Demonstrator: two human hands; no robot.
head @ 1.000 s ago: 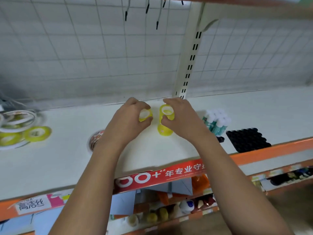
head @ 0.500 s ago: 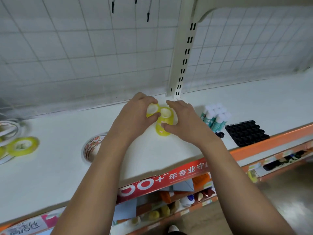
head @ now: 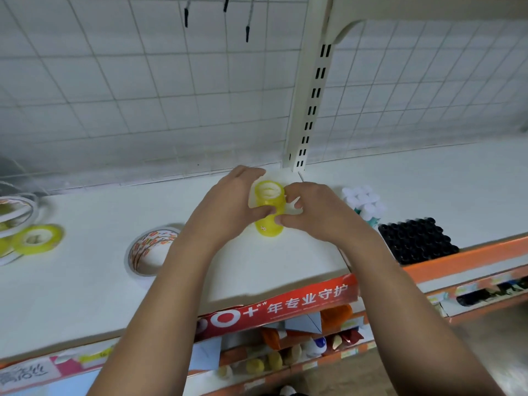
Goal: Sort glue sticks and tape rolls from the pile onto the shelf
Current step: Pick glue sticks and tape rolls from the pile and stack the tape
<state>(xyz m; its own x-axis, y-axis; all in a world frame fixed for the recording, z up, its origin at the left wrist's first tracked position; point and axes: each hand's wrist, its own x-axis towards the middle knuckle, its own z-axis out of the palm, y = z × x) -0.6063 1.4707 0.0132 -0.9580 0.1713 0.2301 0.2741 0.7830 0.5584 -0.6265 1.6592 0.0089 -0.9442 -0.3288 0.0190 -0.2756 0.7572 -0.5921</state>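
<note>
A shop: white shelf (head: 85,281) with red promotional strip (head: 285,304), slotted upright (head: 301,110), wire-grid backing (head: 143,81).

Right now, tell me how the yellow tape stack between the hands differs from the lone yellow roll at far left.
The yellow tape stack stands several rolls tall; the lone yellow roll lies flat, one roll high. The left hand and right hand hold the stack; no hand touches the lone roll. The stack stands near the upright post; the lone roll lies beside white tape rolls. Both are translucent yellow with pale cores.
</note>
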